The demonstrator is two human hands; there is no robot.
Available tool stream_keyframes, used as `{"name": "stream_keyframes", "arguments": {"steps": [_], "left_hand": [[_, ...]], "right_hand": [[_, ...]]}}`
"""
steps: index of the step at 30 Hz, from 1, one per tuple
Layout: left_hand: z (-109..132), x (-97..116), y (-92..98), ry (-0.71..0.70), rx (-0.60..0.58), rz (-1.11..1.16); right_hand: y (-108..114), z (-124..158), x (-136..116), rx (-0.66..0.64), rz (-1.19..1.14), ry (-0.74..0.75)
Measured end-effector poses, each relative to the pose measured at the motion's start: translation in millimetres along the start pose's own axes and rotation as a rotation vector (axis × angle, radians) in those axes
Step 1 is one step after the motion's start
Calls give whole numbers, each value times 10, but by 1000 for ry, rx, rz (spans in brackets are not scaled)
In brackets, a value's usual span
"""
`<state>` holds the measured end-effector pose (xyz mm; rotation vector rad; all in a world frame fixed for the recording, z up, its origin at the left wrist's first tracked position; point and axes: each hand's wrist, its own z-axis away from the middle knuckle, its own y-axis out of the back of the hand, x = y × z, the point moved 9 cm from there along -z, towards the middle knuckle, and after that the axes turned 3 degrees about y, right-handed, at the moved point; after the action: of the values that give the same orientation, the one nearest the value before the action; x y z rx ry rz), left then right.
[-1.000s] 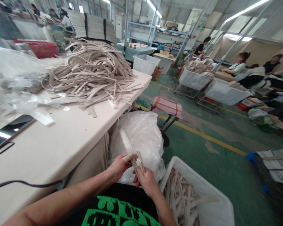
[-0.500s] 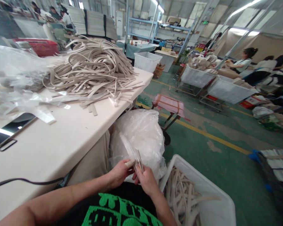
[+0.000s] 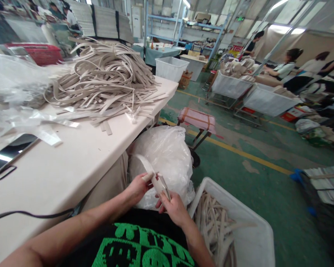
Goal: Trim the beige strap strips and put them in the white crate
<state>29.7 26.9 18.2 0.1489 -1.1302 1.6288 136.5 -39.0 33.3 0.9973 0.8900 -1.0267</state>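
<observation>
Between my hands, over my lap, is a light beige strap [image 3: 157, 182] folded back on itself, with a small reddish mark near the fold. My left hand [image 3: 139, 186] pinches it from the left; a finger seems to wear a pale covering. My right hand [image 3: 172, 207] closes round the strap's lower end, with its fingertips partly hidden. One end of the strap rises up and left in front of a big clear plastic bag [image 3: 167, 148]. A large heap of similar straps [image 3: 108, 74] lies on the white table [image 3: 80, 163] at my left.
A white bin [image 3: 253, 237] holding loose straps [image 3: 214, 222] stands at my right. A phone [image 3: 13, 152] and clear plastic film [image 3: 14, 81] lie on the table. Beyond are a pink-topped stool [image 3: 197, 119], wheeled bins [image 3: 269, 100] and people at work [image 3: 286, 68].
My left hand has moved up and slightly away from the right along the strap, so more of the strap shows between them. The whole view has shifted slightly.
</observation>
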Motion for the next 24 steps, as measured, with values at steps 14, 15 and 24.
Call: {"name": "stream_keyframes", "arguments": {"steps": [14,15,24], "left_hand": [[156,-72,-378,10,-272,-212],[161,-40,-381,-15,-274,-231],[158,134,-88,39,-24,-80]], "right_hand": [[62,-229,-242,88,2,53],[64,-269,-290,93,26,68],[519,-398,-182,300,-155,166]]}}
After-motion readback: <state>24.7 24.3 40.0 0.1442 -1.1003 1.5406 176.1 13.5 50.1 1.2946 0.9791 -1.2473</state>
